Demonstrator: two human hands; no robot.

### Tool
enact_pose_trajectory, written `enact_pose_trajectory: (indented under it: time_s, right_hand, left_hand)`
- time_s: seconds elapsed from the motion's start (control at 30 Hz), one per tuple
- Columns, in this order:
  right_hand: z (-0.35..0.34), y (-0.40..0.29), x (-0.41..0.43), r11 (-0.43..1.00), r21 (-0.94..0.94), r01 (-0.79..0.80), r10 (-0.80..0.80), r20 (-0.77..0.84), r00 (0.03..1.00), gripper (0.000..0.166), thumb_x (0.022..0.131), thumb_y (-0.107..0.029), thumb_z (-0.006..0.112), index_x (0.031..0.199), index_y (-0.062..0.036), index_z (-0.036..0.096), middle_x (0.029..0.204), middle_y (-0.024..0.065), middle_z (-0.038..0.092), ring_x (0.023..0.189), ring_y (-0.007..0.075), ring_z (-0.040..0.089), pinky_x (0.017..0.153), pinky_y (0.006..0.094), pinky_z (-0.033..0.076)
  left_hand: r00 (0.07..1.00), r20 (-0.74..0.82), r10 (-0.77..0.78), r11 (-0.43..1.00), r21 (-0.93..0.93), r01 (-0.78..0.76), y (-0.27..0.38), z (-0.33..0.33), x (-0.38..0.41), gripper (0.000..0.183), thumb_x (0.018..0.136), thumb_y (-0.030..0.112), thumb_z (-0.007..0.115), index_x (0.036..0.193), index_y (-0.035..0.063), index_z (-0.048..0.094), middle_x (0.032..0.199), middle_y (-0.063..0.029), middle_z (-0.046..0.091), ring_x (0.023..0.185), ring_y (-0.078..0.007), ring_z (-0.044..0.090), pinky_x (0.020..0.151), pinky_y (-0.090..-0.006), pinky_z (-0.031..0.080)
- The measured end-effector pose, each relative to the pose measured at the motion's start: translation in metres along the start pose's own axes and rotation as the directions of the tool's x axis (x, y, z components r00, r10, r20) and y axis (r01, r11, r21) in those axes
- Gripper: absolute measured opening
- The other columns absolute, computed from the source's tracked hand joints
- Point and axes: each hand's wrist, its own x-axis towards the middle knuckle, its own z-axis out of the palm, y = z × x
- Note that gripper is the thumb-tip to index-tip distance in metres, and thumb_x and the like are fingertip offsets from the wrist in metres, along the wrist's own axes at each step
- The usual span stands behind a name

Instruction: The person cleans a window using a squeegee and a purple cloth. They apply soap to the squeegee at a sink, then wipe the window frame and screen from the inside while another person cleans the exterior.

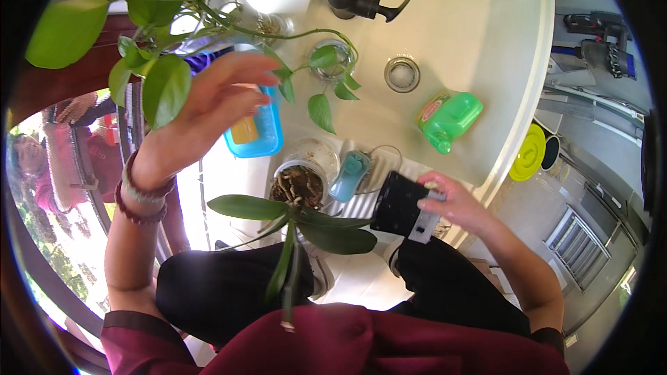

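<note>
My left hand (pixel 208 109), slightly blurred, is raised with its fingers apart above a blue plastic container (pixel 268 130) with a yellow piece in it, beside a trailing pothos vine (pixel 167 88). Between my fingers and thumb, my right hand (pixel 458 203) holds a black flat item with a grey edge (pixel 396 203); its exact kind is unclear. In front of me, a potted orchid (pixel 255 207) with long green leaves stands in a clear pot (pixel 324 177) of bark and roots. A teal-handled brush or scrubber (pixel 350 174) rests between the pot and the black item.
A large cream sink (pixel 469 26) spreads ahead, with a black faucet (pixel 354 2), a drain (pixel 402 74), a glass jar (pixel 332 61) and a green detergent bottle (pixel 451 117). A yellow-green lid (pixel 529 153) is at the right. Reflective glass curves along the left.
</note>
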Motion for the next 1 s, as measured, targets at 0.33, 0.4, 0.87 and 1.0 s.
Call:
enact_pose_trajectory:
  time_s: [0.33,0.4,0.87,1.0]
  right_hand:
    - [0.066,0.072,0.04,0.769,-0.639,0.022,0.069,0.117,0.991,0.032,0.074,-0.017,0.062,0.104,-0.009,0.057,0.091,0.0184,0.065,0.086,0.0373,0.062,0.078,0.0456,0.049]
    - [0.075,0.102,0.045,0.805,-0.587,0.085,-0.006,0.136,0.991,0.032,0.074,-0.017,0.063,0.103,-0.0076,0.057,0.091,0.0193,0.064,0.086,0.0372,0.062,0.077,0.0444,0.049]
    - [0.054,0.096,0.007,0.797,-0.583,0.16,-0.298,-0.147,0.943,0.022,0.086,-0.018,0.055,0.104,-0.0055,0.056,0.081,0.0161,0.062,0.078,0.0372,0.06,0.069,0.0405,0.049]
    - [0.025,0.146,-0.024,0.996,-0.091,0.005,-0.037,-0.352,0.935,0.02,0.089,-0.022,0.052,0.091,-0.0023,0.057,0.066,0.0082,0.059,0.058,0.0207,0.056,0.053,0.0306,0.043]
  left_hand:
    - [0.917,-0.398,0.036,0.425,0.836,0.346,-0.161,-0.022,-0.068,0.063,0.082,0.002,0.057,0.138,0.0126,0.029,0.141,-0.0261,0.025,0.074,-0.0406,0.062,0.058,-0.0423,0.054]
    - [0.894,-0.448,0.027,0.414,0.819,0.398,-0.182,-0.025,-0.062,0.073,0.08,0.0,0.057,0.142,0.0151,0.021,0.141,-0.0288,0.023,0.071,-0.0404,0.062,0.058,-0.0422,0.054]
    - [0.747,-0.66,0.075,0.468,0.685,0.558,-0.172,0.004,-0.106,0.039,0.076,0.005,0.059,0.113,0.0012,0.046,0.103,-0.0203,0.056,0.078,-0.0383,0.06,0.066,-0.0442,0.05]
    - [0.726,-0.687,0.035,0.447,0.661,0.603,-0.156,-0.004,-0.146,0.037,0.074,-0.002,0.061,0.109,0.0002,0.048,0.102,-0.0212,0.056,0.088,-0.0384,0.058,0.072,-0.0443,0.049]
